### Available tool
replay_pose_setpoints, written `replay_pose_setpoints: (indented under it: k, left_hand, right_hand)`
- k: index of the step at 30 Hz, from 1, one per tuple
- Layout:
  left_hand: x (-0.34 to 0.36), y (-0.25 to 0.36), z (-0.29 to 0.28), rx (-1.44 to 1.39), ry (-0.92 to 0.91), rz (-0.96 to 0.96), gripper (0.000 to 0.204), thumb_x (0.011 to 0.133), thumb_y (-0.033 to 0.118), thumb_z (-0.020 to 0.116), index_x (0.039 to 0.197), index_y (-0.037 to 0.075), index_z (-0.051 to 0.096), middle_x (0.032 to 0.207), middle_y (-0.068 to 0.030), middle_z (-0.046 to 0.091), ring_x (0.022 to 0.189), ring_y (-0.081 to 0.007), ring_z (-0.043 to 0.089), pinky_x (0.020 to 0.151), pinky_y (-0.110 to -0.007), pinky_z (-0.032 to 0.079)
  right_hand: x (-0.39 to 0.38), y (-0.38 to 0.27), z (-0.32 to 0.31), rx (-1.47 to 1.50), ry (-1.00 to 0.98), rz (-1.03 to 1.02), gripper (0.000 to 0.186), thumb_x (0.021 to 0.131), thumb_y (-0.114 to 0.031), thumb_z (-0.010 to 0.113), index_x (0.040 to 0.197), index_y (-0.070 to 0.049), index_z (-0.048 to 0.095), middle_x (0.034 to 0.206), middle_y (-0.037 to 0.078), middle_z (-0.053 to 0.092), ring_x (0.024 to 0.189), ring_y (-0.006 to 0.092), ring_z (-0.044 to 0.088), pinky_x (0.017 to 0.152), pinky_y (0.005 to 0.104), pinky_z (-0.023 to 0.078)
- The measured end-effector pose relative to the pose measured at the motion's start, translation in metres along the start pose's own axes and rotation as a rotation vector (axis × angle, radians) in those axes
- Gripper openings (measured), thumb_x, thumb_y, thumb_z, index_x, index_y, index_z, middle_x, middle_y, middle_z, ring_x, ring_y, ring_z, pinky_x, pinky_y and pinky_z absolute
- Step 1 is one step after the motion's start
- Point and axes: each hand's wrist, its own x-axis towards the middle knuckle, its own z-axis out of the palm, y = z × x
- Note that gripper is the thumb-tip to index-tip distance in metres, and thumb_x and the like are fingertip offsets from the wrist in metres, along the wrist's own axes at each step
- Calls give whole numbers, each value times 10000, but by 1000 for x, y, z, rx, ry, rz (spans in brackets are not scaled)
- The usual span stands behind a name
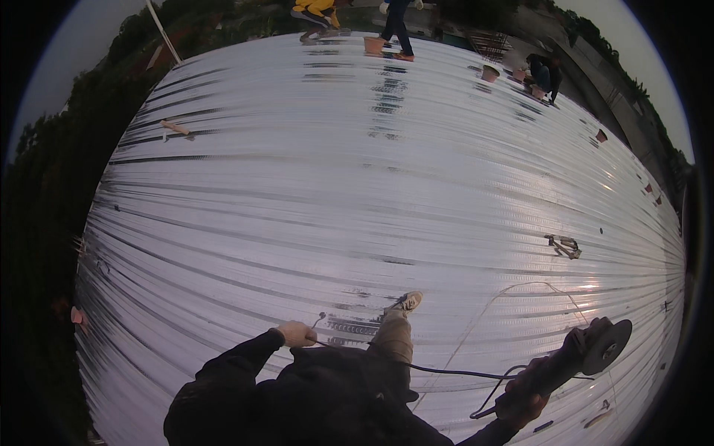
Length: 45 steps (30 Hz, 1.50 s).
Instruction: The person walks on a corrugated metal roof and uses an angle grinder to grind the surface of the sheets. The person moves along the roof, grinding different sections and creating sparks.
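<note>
My right hand is wrapped round the dark body of an angle grinder, held out at the lower right. Its round disc faces upward and outward, off the roof sheets. A black power cord runs from the grinder across my front to my left hand. That hand looks to wear a pale glove and is closed on the cord. A short piece with a small blob at its end sticks up beside it; I cannot tell what it is. My shoe stands on the ribbed metal roof.
A thin pale line loops over the sheets ahead of my right hand. Farther right lies a dark metal tool. At the far edge are a person in yellow, a walking person, a crouching person and several reddish buckets.
</note>
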Motion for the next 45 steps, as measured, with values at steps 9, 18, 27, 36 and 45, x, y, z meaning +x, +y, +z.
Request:
replay_pose_setpoints:
  k: [9, 18, 27, 36, 45]
  left_hand:
    - [15, 50, -138, 112, 9, -153, 407, 1035, 478, 615, 1286, 203, 783, 1184, -166, 807, 1141, -423, 741, 1004, -523, 572]
    - [9, 117, -269, 153, -22, -405, 358, 1016, 439, 599, 1213, 188, 762, 1106, -146, 806, 1076, -397, 746, 926, -518, 558]
    - [125, 158, -362, -15, -116, -498, 372, 974, 454, 678, 1198, 181, 796, 1026, -114, 791, 982, -287, 741, 920, -451, 555]
    - [282, 193, -550, 116, -14, -559, 338, 954, 429, 681, 1177, 211, 810, 1006, -123, 813, 995, -343, 769, 911, -479, 574]
    - [372, 309, -767, 319, 310, -462, 339, 954, 417, 678, 1174, 206, 828, 1118, -129, 818, 1111, -395, 752, 984, -479, 584]
  right_hand:
    - [202, -60, -82, 36, 192, -112, 642, 890, -268, 867, 1357, 41, 553, 1095, 173, 712, 824, 267, 757, 682, 414, 673]
    - [345, -122, -153, 28, 306, -249, 572, 925, -243, 841, 1355, 30, 582, 1132, 182, 743, 872, 279, 786, 731, 415, 699]
    - [455, -133, -222, -15, 391, -402, 549, 957, -225, 823, 1378, 47, 598, 1153, 191, 752, 877, 281, 769, 729, 413, 688]
    - [551, -156, -279, 152, 680, -414, 484, 1001, -253, 788, 1373, 18, 640, 1183, 154, 762, 992, 275, 739, 836, 408, 653]
    - [721, -165, -282, -281, 983, -494, 423, 1030, -273, 723, 1308, 42, 671, 1192, 220, 741, 985, 322, 730, 811, 430, 638]
